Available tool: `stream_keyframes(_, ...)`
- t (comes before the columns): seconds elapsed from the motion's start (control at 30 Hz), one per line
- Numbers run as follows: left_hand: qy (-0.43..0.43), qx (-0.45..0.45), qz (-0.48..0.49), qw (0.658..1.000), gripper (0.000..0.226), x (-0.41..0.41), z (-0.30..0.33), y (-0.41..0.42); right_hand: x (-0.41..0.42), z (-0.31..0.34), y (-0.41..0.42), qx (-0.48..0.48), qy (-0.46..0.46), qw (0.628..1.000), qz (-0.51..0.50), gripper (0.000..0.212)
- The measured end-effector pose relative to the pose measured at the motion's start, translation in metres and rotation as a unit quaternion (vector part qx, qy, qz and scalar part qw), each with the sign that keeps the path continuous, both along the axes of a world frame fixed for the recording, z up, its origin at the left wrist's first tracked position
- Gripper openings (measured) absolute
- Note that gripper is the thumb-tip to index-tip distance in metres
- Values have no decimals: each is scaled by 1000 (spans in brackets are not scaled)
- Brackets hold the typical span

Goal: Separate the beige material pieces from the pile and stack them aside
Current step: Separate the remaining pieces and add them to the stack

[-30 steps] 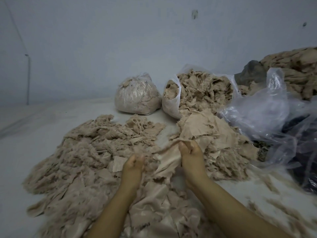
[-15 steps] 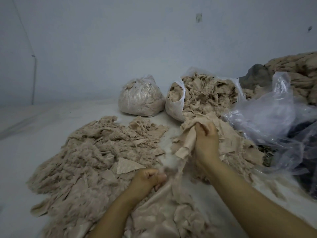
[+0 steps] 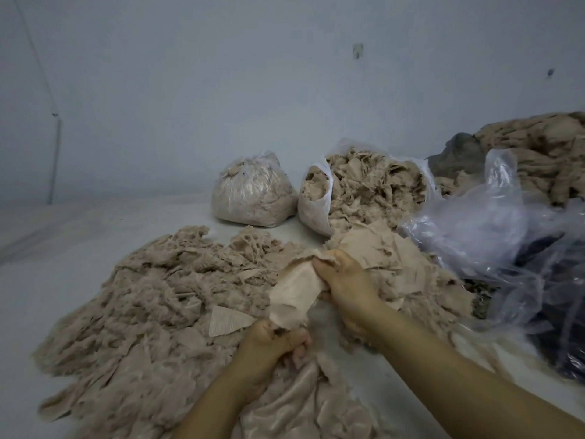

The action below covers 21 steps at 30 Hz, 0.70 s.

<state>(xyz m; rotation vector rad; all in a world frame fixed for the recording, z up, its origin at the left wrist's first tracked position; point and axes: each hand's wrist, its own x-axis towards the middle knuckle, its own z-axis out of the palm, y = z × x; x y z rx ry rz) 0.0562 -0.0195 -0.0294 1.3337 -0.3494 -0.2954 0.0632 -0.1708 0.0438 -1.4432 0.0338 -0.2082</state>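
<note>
The right hand [image 3: 343, 280] has come back toward the left hand [image 3: 272, 343]; both grip one beige cloth piece [image 3: 296, 291]. It looks light, soft and frayed, so take it by its ends.

No writing, label, brand, number or sign can be read anywhere here, neither on the clear plastic bags [image 3: 468, 223] nor on the pale wall [image 3: 221, 90] behind them
</note>
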Motion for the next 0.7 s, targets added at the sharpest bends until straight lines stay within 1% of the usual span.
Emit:
stream_keyframes(0.03,-5,10,8,1000,13,0,-1,0,2,3,-1,-10,-8,999,-34,10)
stream_keyframes(0.13,3,13,38,999,14,3,-1,3,11,25,-21,-33,-32,992,-120,10)
stream_keyframes(0.2,20,4,69,997,20,6,-1,5,17,39,-42,-99,-28,983,-153,9)
stream_keyframes(0.23,29,1,81,996,25,8,-1,6,21,44,-54,-170,-29,968,-181,10)
stream_keyframes(0.27,35,3,89,995,28,9,-2,5,22,47,-65,-265,-25,938,-221,15)
stream_keyframes(0.3,35,8,94,995,29,9,-2,4,21,48,-72,-353,-27,896,-269,22)
stream_keyframes(0.33,29,17,100,994,30,9,-2,3,16,48,-71,-404,-54,860,-308,28)
stream_keyframes(0.37,21,26,108,994,31,9,-2,2,10,45,-67,-414,-90,849,-316,27)
stream_keyframes(0.4,16,30,119,992,32,9,-1,2,3,37,-60,-396,-120,866,-279,21)
stream_keyframes(0.43,13,29,125,992,32,9,-1,2,-6,25,-48,-377,-118,898,-194,16)
stream_keyframes(0.47,12,24,128,991,30,8,1,1,-16,10,-32,-359,-77,926,-83,20)
stream_keyframes(0.5,12,18,130,991,26,8,1,2,-27,-7,-17,-357,-9,934,26,29)
stream_keyframes(0.53,13,11,134,991,23,8,1,2,-34,-25,-4,-378,45,918,110,35)
stream_keyframes(0.57,17,1,140,990,21,8,0,2,-37,-42,3,-415,56,897,142,30)
stream_keyframes(0.6,25,-9,143,989,21,8,0,3,-37,-53,6,-436,36,890,126,22)
stream_keyframes(0.63,31,-16,138,990,21,8,-1,4,-36,-59,6,-423,18,901,94,24)
stream_keyframes(0.67,37,-20,122,992,22,8,-1,4,-35,-61,5,-372,10,927,54,29)
stream_keyframes(0.7,38,-13,98,994,24,8,-2,5,-35,-59,3,-299,11,954,31,28)
